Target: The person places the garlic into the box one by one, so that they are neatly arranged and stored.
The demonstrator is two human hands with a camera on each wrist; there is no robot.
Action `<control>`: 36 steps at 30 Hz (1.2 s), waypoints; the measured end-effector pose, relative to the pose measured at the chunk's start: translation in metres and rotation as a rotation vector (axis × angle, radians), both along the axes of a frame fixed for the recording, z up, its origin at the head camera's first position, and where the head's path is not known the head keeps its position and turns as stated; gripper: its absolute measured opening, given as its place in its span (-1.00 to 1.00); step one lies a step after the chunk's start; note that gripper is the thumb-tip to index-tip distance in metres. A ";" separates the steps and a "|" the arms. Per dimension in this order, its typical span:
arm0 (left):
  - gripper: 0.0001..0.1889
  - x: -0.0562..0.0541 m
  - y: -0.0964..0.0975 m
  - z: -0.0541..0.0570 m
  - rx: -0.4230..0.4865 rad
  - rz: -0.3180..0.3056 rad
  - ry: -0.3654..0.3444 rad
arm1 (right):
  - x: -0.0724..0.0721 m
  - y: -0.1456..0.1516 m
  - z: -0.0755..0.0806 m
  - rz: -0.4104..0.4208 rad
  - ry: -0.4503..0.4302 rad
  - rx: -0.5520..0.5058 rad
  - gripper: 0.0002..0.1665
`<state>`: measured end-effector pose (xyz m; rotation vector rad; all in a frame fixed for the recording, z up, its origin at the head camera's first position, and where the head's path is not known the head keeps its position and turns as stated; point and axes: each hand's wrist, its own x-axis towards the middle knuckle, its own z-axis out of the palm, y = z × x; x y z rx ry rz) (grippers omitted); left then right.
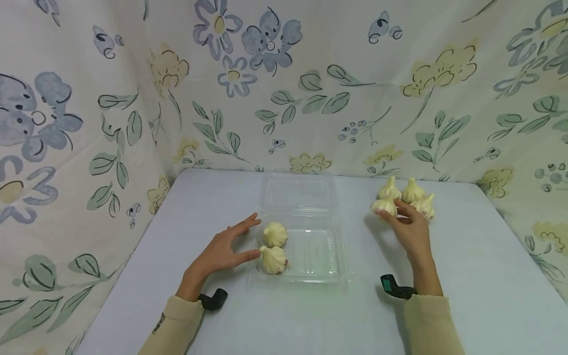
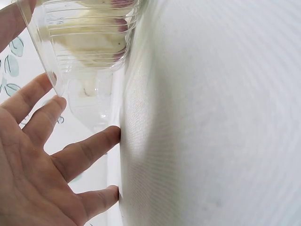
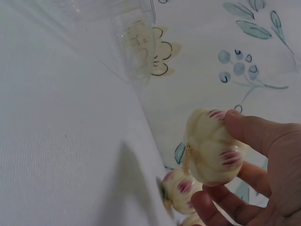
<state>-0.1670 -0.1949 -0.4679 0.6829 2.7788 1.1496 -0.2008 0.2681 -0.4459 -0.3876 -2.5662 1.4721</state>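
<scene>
My right hand [image 1: 411, 231] pinches a garlic bulb [image 1: 381, 207] between thumb and fingers. In the right wrist view this cream bulb [image 3: 214, 150] shows purple streaks and hangs clear of the white tabletop. Three more garlic bulbs [image 1: 412, 190] cluster right behind that hand at the back right. A clear plastic clamshell box [image 1: 316, 251] lies in the middle with its lid folded back. Two bulbs [image 1: 274, 260] sit along its left side, one behind the other. My left hand [image 1: 219, 252] is at the box's left edge, fingers spread and fingertips touching the clear rim [image 2: 44, 52].
The transparent lid [image 1: 298, 193] lies flat behind the box, near the table's back edge. A floral cloth [image 1: 310, 118] hangs behind and along the sides of the white table [image 1: 368, 320]. A black wrist mount [image 1: 397, 288] sits at each wrist.
</scene>
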 end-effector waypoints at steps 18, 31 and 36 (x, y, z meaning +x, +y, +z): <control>-0.17 -0.001 0.000 0.001 0.001 0.006 -0.017 | 0.007 -0.034 0.023 0.208 0.109 0.027 -0.22; -0.19 0.000 -0.001 -0.002 -0.002 0.010 -0.004 | 0.012 -0.062 0.027 0.395 0.086 0.043 -0.25; -0.18 0.000 -0.001 -0.003 -0.001 0.010 -0.008 | 0.012 -0.073 0.026 0.455 0.112 0.047 -0.32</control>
